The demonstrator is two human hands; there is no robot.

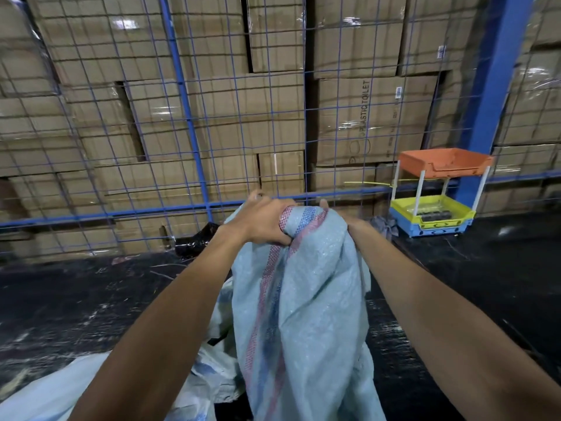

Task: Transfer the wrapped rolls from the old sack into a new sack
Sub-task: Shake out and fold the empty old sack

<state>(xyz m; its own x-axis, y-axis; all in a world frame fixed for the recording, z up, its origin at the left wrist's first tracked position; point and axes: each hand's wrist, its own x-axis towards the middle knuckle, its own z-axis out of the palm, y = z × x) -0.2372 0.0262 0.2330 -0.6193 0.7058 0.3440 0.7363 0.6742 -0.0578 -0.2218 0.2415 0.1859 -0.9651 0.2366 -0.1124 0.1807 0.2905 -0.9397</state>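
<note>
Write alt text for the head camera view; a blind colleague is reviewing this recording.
A person's left hand and right hand grip the bunched top of a pale blue woven sack with red and blue stripes, holding it up over a dark floor. Behind stand a blue wire fence, stacked cardboard boxes and a small tiered tray rack.

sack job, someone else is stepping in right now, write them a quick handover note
Left hand: grips the bunched top of the pale blue striped sack, fingers curled round it.
Right hand: holds the same bunched top from the far side; mostly hidden by the fabric.
The sack is held up, hanging from both hands. A second pale sack lies crumpled on the dark floor at lower left.
Done: cannot tell; no wrapped rolls show, and which sack is the old one is unclear.
Left: check both sacks for rolls, then finish the transfer.
</note>
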